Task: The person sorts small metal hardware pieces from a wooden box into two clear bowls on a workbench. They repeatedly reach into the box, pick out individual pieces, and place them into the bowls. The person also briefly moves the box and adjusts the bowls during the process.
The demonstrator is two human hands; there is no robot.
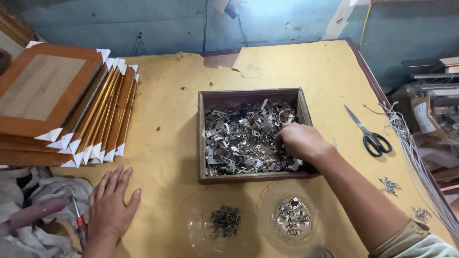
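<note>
A shallow wooden box [248, 94] sits mid-table, filled with a heap of small metal hangers and clips [239, 138]. My right hand [300, 141] reaches into the box's right side, fingers curled down among the metal pieces; whether it grips one is hidden. My left hand [111, 205] lies flat and open on the yellow table cover [162, 119], next to a red-handled screwdriver [79, 220]. In front of the box stand two clear glass bowls: the left one [201, 239] holds small dark screws, the right one [272, 203] holds small silver hangers.
A leaning stack of wooden picture frames with white corner protectors [71, 110] fills the left. Black-handled scissors [370, 136] lie at the right, beside a bundle of white cord [406, 143]. Loose metal bits [389, 184] lie near the right edge. Crumpled cloth [28, 215] lies at lower left.
</note>
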